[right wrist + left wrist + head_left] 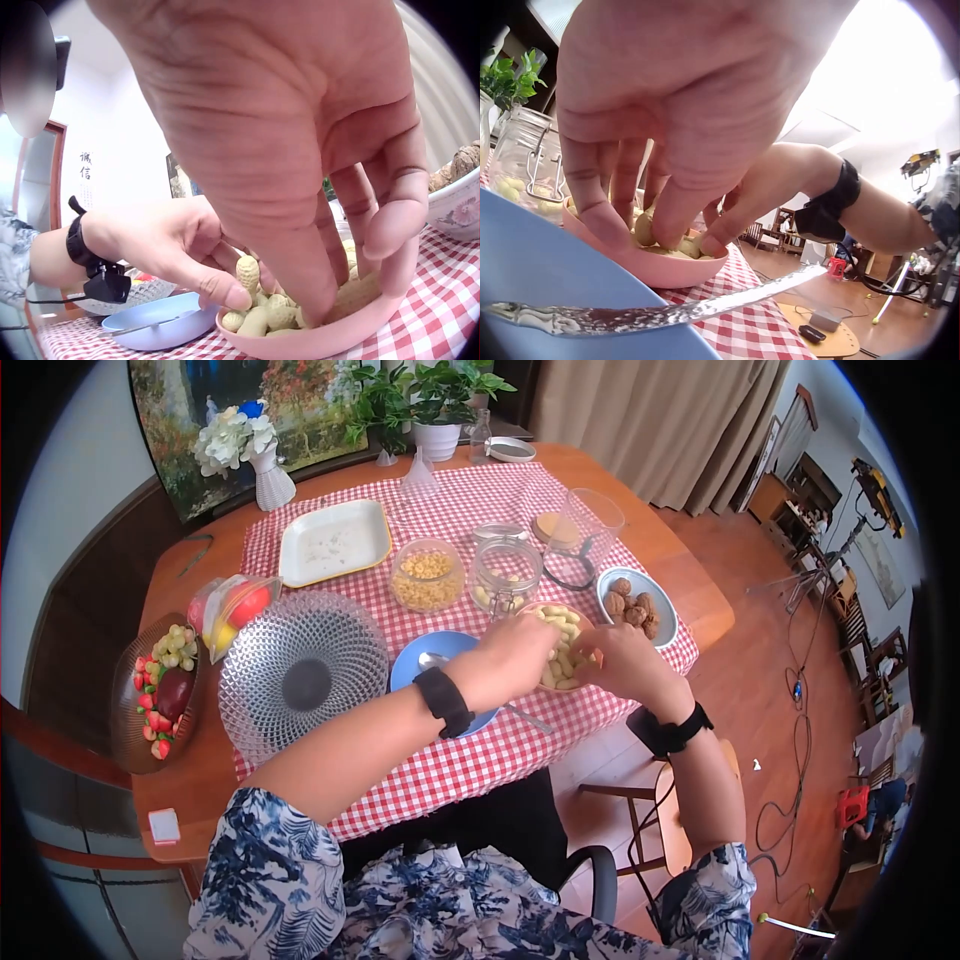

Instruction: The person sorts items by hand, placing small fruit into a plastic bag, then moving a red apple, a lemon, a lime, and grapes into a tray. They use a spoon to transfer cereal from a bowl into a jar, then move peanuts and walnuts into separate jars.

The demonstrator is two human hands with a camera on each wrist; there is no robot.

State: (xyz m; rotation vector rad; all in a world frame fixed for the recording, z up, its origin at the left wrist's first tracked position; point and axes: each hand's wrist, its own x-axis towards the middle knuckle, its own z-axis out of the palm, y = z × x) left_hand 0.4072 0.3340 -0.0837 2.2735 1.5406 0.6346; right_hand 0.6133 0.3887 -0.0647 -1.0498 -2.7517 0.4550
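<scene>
Both hands are in a pink bowl [660, 271] of unshelled peanuts [563, 660] near the table's front edge. My left hand [515, 655] pinches a peanut [247, 271] between thumb and fingers, above the bowl's near side. On the other side, my right hand [635, 663] reaches down with thumb and fingers about another peanut [352, 298] among the pile; its fingers partly hide it. A clip-top glass jar [507, 552] with some peanuts inside stands just behind the bowl. Left of it sits a blue bowl [405, 663] with a metal spoon [432, 660] across it.
Walnuts [636, 610] fill a white bowl [610, 578] at the right. Behind are a tub of yellow kernels [428, 567], a clear glass cylinder [600, 520] and a white tray [378, 525]. A large glass bowl [345, 625] and a fruit basket [130, 730] stand left.
</scene>
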